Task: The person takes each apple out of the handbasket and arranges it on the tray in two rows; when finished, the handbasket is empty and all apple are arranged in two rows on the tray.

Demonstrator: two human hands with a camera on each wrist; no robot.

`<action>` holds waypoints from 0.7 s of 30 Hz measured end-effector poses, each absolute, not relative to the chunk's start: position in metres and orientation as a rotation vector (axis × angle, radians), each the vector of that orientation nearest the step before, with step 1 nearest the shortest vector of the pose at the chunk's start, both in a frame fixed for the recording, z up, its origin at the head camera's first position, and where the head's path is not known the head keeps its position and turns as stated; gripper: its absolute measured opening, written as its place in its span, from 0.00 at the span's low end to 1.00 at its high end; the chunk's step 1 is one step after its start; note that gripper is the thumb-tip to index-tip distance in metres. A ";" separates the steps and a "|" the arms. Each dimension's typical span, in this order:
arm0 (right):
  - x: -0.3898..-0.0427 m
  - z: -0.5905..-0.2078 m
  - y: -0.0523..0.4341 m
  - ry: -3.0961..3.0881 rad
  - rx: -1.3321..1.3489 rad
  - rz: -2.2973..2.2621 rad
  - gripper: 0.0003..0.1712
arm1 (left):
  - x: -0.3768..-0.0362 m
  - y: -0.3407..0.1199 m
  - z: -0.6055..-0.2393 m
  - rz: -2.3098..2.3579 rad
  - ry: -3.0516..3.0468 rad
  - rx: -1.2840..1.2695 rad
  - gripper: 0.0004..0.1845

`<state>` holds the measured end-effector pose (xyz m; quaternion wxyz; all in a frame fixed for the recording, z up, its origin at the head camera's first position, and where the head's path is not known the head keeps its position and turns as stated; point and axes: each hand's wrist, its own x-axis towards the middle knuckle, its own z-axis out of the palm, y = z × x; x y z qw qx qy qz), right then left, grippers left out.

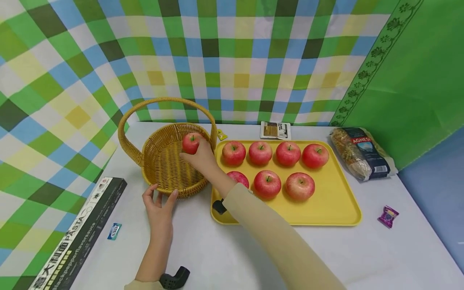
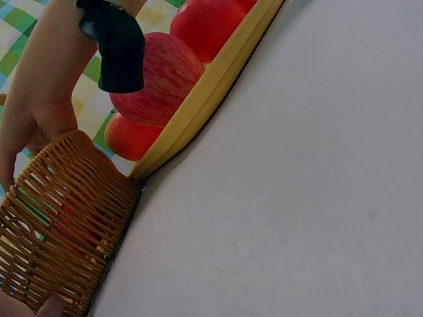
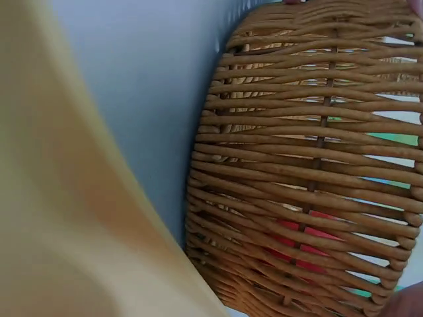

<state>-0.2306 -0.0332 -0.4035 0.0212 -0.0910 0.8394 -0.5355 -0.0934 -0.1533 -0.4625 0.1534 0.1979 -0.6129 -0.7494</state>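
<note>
A wicker basket with a tall arched handle stands at the left of the table. My right hand reaches in over its right side and grips a red apple within the rim. Through the weave, red shows in both wrist views. My left hand holds the near side of the basket, thumb and fingers spread along its wall; in the left wrist view only a thumb tip shows against the wicker. Several apples lie in two rows on a yellow tray, one partly behind my right forearm.
A long pasta box and a small blue packet lie at left. Behind the tray are a flat sachet and a yellow packet. At right lie a bag of pasta and a purple sweet. Checked cloth hangs behind.
</note>
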 end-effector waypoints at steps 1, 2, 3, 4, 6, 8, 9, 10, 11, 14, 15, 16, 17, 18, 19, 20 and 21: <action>-0.232 -0.403 -0.035 2.608 -0.263 -1.664 0.45 | -0.093 -0.153 -0.462 -2.152 -1.753 0.566 0.39; -0.234 -0.403 -0.036 2.618 -0.243 -1.661 0.45 | -0.093 -0.154 -0.462 -2.154 -1.750 0.563 0.39; -0.236 -0.403 -0.037 2.632 -0.220 -1.648 0.47 | -0.093 -0.154 -0.462 -2.155 -1.750 0.562 0.39; -0.237 -0.404 -0.039 2.651 -0.198 -1.624 0.48 | -0.093 -0.154 -0.462 -2.154 -1.750 0.562 0.39; -0.240 -0.404 -0.042 2.669 -0.149 -1.577 0.51 | -0.093 -0.155 -0.462 -2.150 -1.752 0.561 0.39; -0.242 -0.405 -0.045 2.676 -0.121 -1.554 0.53 | -0.093 -0.156 -0.462 -2.151 -1.744 0.558 0.39; -0.244 -0.406 -0.046 2.680 -0.107 -1.545 0.54 | -0.094 -0.156 -0.462 -2.150 -1.742 0.558 0.39; -0.245 -0.408 -0.048 2.693 -0.094 -1.526 0.54 | -0.094 -0.156 -0.462 -2.152 -1.738 0.557 0.39; -0.246 -0.409 -0.049 2.706 -0.081 -1.510 0.54 | -0.094 -0.156 -0.462 -2.155 -1.738 0.559 0.38; -0.247 -0.412 -0.051 2.731 -0.049 -1.471 0.54 | -0.093 -0.154 -0.461 -2.159 -1.745 0.561 0.37; -0.248 -0.413 -0.052 2.730 -0.042 -1.471 0.54 | -0.093 -0.154 -0.461 -2.157 -1.752 0.561 0.36; -0.249 -0.414 -0.052 2.733 -0.034 -1.463 0.54 | -0.093 -0.154 -0.461 -2.161 -1.755 0.559 0.36; -0.250 -0.415 -0.052 2.727 -0.030 -1.468 0.54 | -0.093 -0.154 -0.461 -2.161 -1.755 0.556 0.35; -0.250 -0.415 -0.053 2.724 -0.024 -1.466 0.54 | -0.093 -0.154 -0.462 -2.166 -1.752 0.551 0.35; -0.251 -0.416 -0.053 2.728 -0.018 -1.460 0.54 | -0.093 -0.154 -0.462 -2.171 -1.747 0.547 0.35; -0.252 -0.417 -0.054 2.728 -0.012 -1.458 0.54 | -0.093 -0.154 -0.463 -2.172 -1.744 0.545 0.36; -0.253 -0.418 -0.054 2.732 -0.007 -1.455 0.54 | -0.093 -0.154 -0.463 -2.173 -1.743 0.546 0.36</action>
